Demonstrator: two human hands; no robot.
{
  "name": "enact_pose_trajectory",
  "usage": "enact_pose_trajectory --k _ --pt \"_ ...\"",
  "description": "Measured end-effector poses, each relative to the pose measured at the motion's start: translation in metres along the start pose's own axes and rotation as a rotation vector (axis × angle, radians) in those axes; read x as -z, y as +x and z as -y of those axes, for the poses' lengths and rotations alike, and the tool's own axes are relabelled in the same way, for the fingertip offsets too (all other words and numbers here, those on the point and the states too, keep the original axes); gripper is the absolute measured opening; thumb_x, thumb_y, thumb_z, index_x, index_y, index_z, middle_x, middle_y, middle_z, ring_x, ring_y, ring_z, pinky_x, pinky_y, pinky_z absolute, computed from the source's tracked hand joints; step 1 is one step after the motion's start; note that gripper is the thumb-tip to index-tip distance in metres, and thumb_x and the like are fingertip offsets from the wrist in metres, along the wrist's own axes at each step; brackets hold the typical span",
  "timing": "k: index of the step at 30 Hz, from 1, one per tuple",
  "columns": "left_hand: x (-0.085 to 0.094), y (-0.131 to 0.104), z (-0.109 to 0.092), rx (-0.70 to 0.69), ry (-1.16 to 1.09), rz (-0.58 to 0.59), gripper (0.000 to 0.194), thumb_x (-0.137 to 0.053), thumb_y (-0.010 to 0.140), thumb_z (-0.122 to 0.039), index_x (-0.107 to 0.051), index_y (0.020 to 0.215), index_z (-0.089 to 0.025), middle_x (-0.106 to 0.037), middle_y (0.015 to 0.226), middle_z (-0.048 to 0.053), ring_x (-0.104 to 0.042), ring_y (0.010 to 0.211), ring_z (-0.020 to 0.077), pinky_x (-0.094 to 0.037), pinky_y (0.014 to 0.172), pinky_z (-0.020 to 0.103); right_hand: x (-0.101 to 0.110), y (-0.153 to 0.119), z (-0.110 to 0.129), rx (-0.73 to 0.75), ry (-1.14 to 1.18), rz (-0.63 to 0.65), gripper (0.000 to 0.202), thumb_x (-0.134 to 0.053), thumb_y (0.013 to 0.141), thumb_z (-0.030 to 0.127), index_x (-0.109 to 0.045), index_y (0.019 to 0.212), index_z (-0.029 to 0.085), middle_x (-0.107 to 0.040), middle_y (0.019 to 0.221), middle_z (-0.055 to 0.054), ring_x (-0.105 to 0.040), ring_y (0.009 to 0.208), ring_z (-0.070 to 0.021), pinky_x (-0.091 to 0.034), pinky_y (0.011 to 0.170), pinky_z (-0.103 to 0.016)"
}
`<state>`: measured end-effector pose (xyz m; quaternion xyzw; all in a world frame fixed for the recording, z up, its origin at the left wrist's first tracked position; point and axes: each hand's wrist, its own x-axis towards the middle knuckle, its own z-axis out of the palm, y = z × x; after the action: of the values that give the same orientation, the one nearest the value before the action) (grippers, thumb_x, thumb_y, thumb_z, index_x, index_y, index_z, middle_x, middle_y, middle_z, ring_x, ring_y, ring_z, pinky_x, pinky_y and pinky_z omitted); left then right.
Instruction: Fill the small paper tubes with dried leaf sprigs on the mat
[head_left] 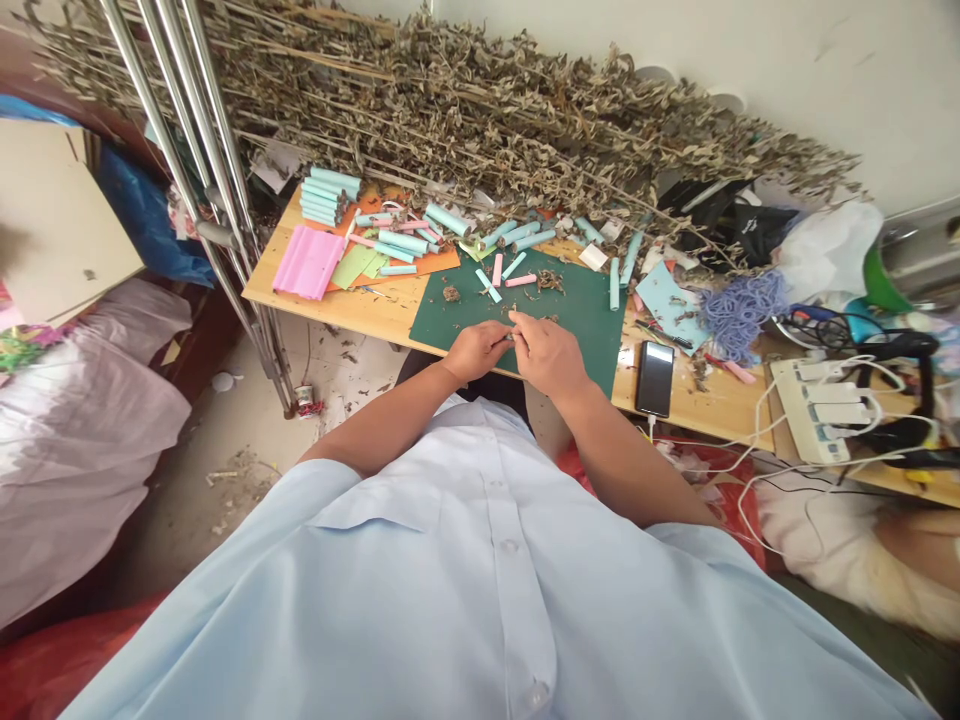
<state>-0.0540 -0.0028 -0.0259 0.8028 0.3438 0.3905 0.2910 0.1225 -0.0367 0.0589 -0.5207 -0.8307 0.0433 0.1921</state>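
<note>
Left grip [477,354] and right grip [552,356] both pinched nearly closed, tips meeting over the near part of the green mat [585,330]. They have a small item [511,338] between them; fingers cover most of it, can't tell what it is. It sits on the body side of the loose rolls

Risks, my read: item is tiny and close to the near edge, so a slack pinch could send it off the tabletop [345,308] to the floor [345,372]. Too hard a squeeze may crush it, if it's as flimsy as it looks. Thin blue roll [488,286] and pink roll [520,280] lie loose just beyond the hands; a careless reach forward could set them rolling. Leaf crumbs [550,281] on the mat would scatter with a sweep

Around: dried stalks [525,120] heaped along the back, block reach there. Stacked blue rolls [322,196] and pink paper [307,262] at left, metal poles [216,234] crowd that end. Right side: light blue paper [670,303], purple yarn [742,310], phone [655,380], power strip [814,410]. Phone's on a white cable [651,426] near the right forearm [626,450]; a snag there could drag it off
</note>
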Motion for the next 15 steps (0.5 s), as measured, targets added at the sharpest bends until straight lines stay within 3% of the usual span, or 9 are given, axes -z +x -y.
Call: enact_pose_trajectory --k 11,15 --pt "0.001 0.001 -0.004 0.032 -0.021 0.005 0.030 -0.053 0.106 -0.037 -0.074 0.114 -0.018 -0.076 0.110 0.012 -0.071 0.106 0.0225 -0.055 0.095 0.035 0.000 -0.010 -0.006 -0.018 0.174 -0.162 0.032 -0.050 0.102 0.027 -0.067 0.129 0.021 -0.080 0.113 -0.010 -0.075 0.105 -0.0246 -0.060 0.098 -0.042" --pt "0.002 0.001 -0.005 0.030 -0.015 0.005 0.028 -0.053 0.106 -0.035 -0.074 0.110 -0.018 -0.075 0.103 0.010 -0.070 0.100 0.0214 -0.055 0.091 0.033 0.001 -0.015 -0.002 -0.023 0.182 -0.132 0.031 -0.046 0.105 0.031 -0.071 0.121 0.024 -0.080 0.113 -0.010 -0.074 0.107 -0.0255 -0.059 0.099 -0.043"
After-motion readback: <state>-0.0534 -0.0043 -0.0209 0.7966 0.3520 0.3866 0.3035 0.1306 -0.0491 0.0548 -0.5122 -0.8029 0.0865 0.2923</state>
